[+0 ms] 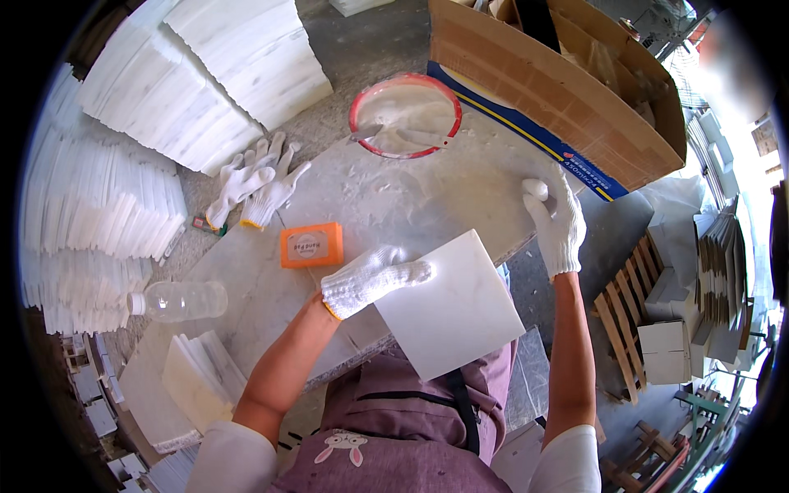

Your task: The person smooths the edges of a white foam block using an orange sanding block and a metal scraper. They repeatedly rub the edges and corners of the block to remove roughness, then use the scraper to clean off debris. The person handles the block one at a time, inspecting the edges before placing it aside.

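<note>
My left hand [370, 281], in a white knit glove with a yellow-edged cuff, grips a square white marble tile [452, 308] along its left side. The tile hangs tilted over the near edge of the work slab [320, 185], in front of my apron. At the slab's right edge is my right hand [561, 228], also gloved, with fingers stretched forward and thumb apart. A small rounded white shape [536, 189] shows by its thumb; whether it is a fingertip or a separate thing is unclear. An orange boxed pad [311, 246] lies just beyond my left hand.
A red-rimmed basin [405, 115] with whitish contents stands at the far side. Beside it is a large open carton [559, 90]. Spare gloves [259, 182], a clear bottle [182, 301] and tall tile stacks [107, 189] are at left. A wooden pallet [622, 316] lies right.
</note>
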Available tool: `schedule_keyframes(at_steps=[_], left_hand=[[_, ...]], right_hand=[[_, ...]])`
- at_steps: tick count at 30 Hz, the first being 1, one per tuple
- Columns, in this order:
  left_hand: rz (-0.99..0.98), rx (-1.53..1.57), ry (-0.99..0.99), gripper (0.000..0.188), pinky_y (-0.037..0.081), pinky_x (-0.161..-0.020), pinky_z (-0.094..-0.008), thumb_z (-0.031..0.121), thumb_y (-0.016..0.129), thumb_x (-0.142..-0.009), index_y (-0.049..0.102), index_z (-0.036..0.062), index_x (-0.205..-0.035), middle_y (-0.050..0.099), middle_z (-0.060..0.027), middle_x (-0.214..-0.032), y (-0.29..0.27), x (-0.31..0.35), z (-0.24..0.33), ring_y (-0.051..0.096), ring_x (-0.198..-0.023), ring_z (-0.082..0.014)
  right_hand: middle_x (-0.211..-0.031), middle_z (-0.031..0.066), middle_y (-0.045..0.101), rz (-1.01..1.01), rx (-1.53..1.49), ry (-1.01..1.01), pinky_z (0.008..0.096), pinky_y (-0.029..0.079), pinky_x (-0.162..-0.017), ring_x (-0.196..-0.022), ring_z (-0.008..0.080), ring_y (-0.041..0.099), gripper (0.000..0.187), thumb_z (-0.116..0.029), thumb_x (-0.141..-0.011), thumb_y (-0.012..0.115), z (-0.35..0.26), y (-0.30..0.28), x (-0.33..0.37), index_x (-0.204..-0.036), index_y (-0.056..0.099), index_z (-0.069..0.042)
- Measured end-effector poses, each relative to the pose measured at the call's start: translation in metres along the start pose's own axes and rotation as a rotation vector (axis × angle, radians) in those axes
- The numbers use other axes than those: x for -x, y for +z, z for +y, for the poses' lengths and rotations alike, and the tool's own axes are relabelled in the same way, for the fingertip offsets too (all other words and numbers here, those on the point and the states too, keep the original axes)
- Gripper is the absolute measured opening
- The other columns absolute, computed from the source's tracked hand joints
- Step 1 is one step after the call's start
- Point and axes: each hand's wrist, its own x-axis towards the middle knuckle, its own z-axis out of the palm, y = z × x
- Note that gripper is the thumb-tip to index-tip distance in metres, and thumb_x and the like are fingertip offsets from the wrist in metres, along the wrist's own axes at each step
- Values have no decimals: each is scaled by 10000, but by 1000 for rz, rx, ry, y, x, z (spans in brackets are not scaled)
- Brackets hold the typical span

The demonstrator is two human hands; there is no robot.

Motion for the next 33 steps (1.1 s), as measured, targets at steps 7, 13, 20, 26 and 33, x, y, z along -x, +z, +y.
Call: schedule_keyframes(at_steps=[7, 13, 20, 26, 33], left_hand=[[6, -13, -44, 397, 414, -680, -230, 378, 673, -908, 686, -13, -974, 586, 49, -805, -1, -1, -3, 471, -765, -39], [-2, 51, -30, 365, 412, -676, -227, 359, 682, -908, 686, -2, -960, 572, 56, -789, 2, 0, 2, 463, -759, -33], [17, 46, -52, 397, 430, -729, -234, 367, 685, -906, 691, -11, -1027, 618, 38, -853, 0, 2, 1, 505, -809, -46], [-20, 45, -55, 407, 438, -773, -240, 355, 683, -909, 691, -18, -1072, 644, 26, -908, 2, 0, 6, 526, -854, -54], [300, 460, -148, 477, 480, -865, -288, 421, 604, -956, 613, 26, -1224, 665, -50, -1050, 3, 5, -10, 607, -947, -126]], right_hand=[[-1115, 167, 678, 49, 179, 12, 391, 504, -892, -1010, 329, 649, 645, -204, -720, 771, 9, 7, -5, -1320, 575, -71], [-1212, 173, 642, 65, 129, 9, 387, 496, -925, -1087, 321, 628, 719, -194, -730, 775, 5, 3, -2, -1386, 505, -74], [-1337, 171, 575, 250, -280, 137, 349, 454, -1013, -1204, 240, 574, 700, -283, -875, 720, 3, -18, 28, -1449, 409, -31], [-1157, 117, 656, -816, -814, 238, 294, 492, -884, -1017, 157, 613, 635, -398, -910, 681, -22, -46, 84, -1336, 521, 45], [-1020, 35, 679, -1015, -1023, 595, 248, 501, -794, -882, 87, 622, 399, -270, -933, 673, -27, -49, 105, -1204, 623, 19]])
